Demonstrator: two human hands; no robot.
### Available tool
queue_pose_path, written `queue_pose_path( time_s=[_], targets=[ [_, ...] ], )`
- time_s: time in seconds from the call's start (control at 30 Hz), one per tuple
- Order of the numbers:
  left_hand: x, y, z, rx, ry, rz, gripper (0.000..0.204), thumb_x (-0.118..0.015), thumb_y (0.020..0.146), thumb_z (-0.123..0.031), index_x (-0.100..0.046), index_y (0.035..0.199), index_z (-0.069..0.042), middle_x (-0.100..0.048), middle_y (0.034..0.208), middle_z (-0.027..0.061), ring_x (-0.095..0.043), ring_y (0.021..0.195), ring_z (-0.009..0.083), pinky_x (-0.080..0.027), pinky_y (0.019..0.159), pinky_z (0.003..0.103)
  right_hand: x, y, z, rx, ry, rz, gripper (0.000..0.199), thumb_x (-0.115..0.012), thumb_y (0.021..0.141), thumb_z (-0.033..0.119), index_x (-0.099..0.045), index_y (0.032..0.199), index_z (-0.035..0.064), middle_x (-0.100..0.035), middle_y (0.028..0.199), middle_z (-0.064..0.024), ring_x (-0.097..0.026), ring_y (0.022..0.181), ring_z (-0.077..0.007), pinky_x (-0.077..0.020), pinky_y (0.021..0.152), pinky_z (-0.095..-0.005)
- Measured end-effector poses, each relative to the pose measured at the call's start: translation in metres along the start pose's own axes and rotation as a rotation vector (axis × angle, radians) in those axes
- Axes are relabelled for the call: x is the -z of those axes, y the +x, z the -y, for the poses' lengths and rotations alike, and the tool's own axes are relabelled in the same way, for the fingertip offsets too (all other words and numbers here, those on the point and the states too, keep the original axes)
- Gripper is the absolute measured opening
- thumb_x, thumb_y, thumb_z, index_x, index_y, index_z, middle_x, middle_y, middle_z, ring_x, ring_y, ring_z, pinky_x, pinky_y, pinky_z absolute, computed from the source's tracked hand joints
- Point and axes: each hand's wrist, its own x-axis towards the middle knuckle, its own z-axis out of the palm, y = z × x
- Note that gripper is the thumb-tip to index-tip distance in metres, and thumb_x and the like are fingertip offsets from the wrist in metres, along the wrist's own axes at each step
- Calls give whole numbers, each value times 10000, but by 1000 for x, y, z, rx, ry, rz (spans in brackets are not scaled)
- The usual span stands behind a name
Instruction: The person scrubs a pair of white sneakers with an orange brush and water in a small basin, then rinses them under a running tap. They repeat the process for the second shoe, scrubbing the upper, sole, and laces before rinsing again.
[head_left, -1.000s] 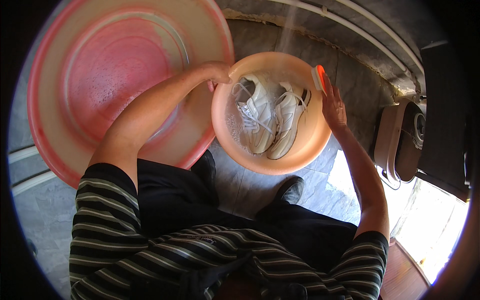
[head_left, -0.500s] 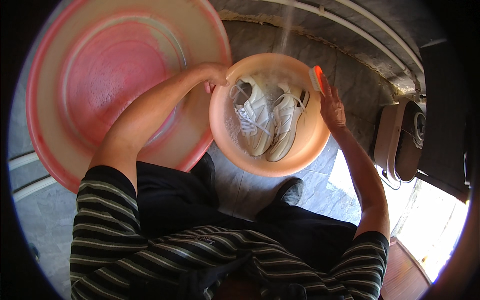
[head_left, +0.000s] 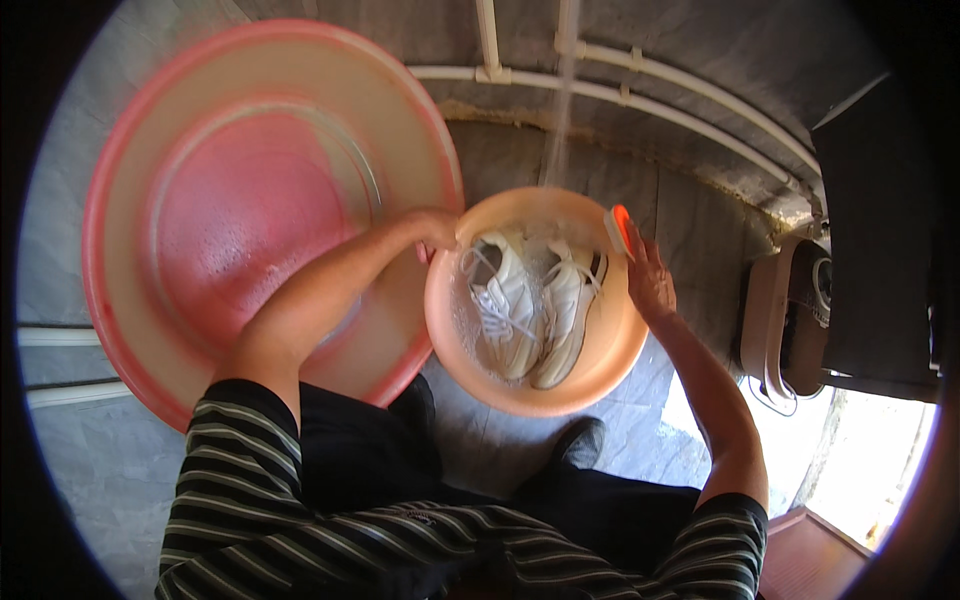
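A peach-orange basin (head_left: 610, 362) stands before me with a pair of white lace-up sneakers (head_left: 515, 310) lying side by side in it, toes toward me. Sudsy water surrounds them, and a stream of water (head_left: 558, 150) falls in at the far rim. My left hand (head_left: 436, 232) grips the basin's left rim, its fingers partly hidden. At the right rim, my right hand (head_left: 652, 282) is closed on an orange scrub brush (head_left: 622, 230) with pale bristles facing the basin.
A large pink and cream tub (head_left: 105, 250) stands at the left, close against the basin. White pipes (head_left: 690, 90) run along the far wall. To the right are a beige-and-brown appliance (head_left: 765, 320) and a dark panel (head_left: 880, 240). My shoe (head_left: 580, 443) is just below the basin.
My view has tilted up, so basin, tub and hands sit lower in the picture and more wall pipe shows. Both hands keep their hold at the basin's rim.
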Motion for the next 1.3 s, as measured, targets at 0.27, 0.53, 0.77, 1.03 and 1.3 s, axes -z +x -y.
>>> queue_pose_path(
  time_s=[0.27,0.53,0.77,1.03,1.3],
  targets=[
    [0,-3,0,5,23,7,388,-583,973,-228,-605,1296,-14,-728,1053,235,-749,863,328,-655,650,423,-1,0,-1,18,37,-3,759,-582,954,38,-250,1605,242,-548,1244,-197,-621,1043,-455,-556,840,-526],
    [-4,1,-4,-14,50,2,406,-606,967,-247,-601,1300,-16,-735,1055,223,-752,838,317,-654,639,416,6,-5,-1,-31,6,54,738,-555,949,35,-264,1605,205,-558,1260,-191,-628,1085,-414,-561,876,-499],
    [1,44,49,33,-78,-38,425,-617,941,-282,-626,1265,-7,-730,1061,208,-756,824,313,-647,637,416,-11,7,-2,40,-38,-53,662,-557,972,76,-315,1575,200,-596,1165,-183,-668,966,-411,-579,816,-467],
    [1,-12,-2,-43,55,-37,403,-582,982,-250,-623,1250,48,-733,1049,212,-754,852,294,-645,657,394,-8,-3,-6,31,-39,-27,746,-595,955,49,-274,1600,240,-568,1204,-147,-667,990,-377,-571,824,-465],
    [4,-11,-3,-74,46,-34,391,-578,988,-245,-624,1251,41,-731,1063,206,-753,853,293,-641,651,390,-16,-1,-20,99,-88,-47,736,-569,968,51,-263,1602,265,-571,1221,-144,-659,1007,-383,-569,835,-470]
  ],
)
